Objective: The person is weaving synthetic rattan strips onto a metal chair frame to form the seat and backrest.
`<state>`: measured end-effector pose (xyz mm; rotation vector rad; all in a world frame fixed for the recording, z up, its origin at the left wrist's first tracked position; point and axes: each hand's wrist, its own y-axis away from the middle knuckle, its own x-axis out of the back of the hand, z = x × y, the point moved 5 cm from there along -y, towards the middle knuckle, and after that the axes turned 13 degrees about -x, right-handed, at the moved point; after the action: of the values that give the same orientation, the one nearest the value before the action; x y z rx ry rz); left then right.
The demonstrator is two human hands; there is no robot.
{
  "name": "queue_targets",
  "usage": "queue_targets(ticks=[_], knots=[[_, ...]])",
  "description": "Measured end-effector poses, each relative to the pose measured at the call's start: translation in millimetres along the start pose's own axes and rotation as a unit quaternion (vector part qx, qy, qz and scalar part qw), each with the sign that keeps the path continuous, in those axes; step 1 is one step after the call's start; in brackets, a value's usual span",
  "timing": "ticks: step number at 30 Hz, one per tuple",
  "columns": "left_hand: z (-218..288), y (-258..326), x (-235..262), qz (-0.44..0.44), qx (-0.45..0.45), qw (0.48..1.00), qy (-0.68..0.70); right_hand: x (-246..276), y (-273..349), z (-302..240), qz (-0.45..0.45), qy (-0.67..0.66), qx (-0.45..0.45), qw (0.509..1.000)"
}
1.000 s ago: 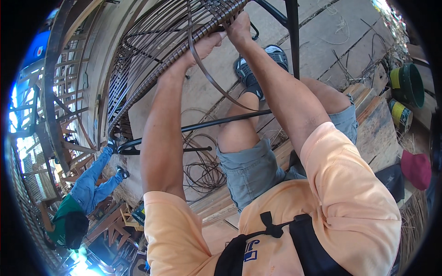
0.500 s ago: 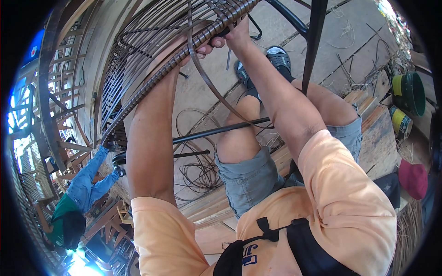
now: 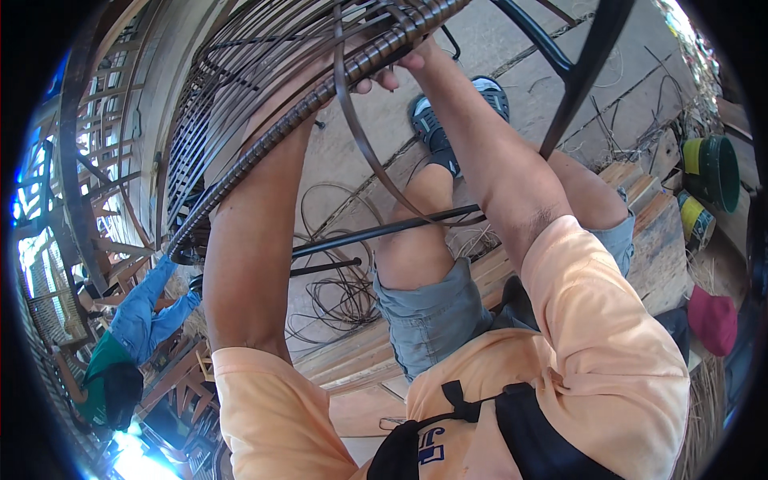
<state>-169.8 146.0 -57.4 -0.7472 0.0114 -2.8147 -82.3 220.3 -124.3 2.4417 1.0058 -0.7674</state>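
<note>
Raised nearer since the earlier frame, wrapped frame bar point(image 3: 360, 68); both hands grip it, right hand point(image 3: 400, 68) pinching flat weaving strip point(image 3: 360, 144), left hand point(image 3: 320, 60) mostly hidden. Wrapping looks partly done; loose strip remains.

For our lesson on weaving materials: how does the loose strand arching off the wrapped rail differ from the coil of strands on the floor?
The loose strand is single, a wide arc from the wrapped rail by the right hand; the coil is many strands looped, untouched on the floor. The strand looks flat; the coil's look thinner. Both are dark.
</note>
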Motion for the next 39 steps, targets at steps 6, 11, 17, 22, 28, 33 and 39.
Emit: queue_targets(ticks=[6, 11, 17, 22, 28, 33, 39], knots=[[3.5, 16.3, -8.4, 0.062, -0.086, 0.989, -0.101, 12.7, 2.0, -4.3, 0.061, 0.082, 0.026, 0.994], [75.6, 32.8, -11.2, 0.032, -0.164, 0.913, -0.373, 13.2, 6.8, -11.6, 0.124, 0.147, 0.064, 0.979], [107.2, 68.6, -36.1, 0.053, -0.204, 0.92, -0.33, 0.8, 130.4, -56.3, 0.173, 0.246, -0.007, 0.954], [113.0, 74.0, -48.4, 0.041, -0.264, 0.869, -0.416, -40.3, 151.7, -99.2, 0.115, 0.21, -0.071, 0.968], [121.2, 69.9, -49.3, 0.037, -0.257, 0.863, -0.434, -19.2, 152.3, -81.4, 0.067, 0.121, -0.266, 0.954], [79.6, 39.7, -35.8, -0.012, -0.012, 0.965, -0.261, -28.3, 166.2, -89.9, 0.072, 0.114, -0.252, 0.958], [39.3, 43.2, -21.5, -0.041, -0.099, 0.969, -0.225, -10.0, 159.4, -63.7, 0.161, 0.038, -0.172, 0.971]])
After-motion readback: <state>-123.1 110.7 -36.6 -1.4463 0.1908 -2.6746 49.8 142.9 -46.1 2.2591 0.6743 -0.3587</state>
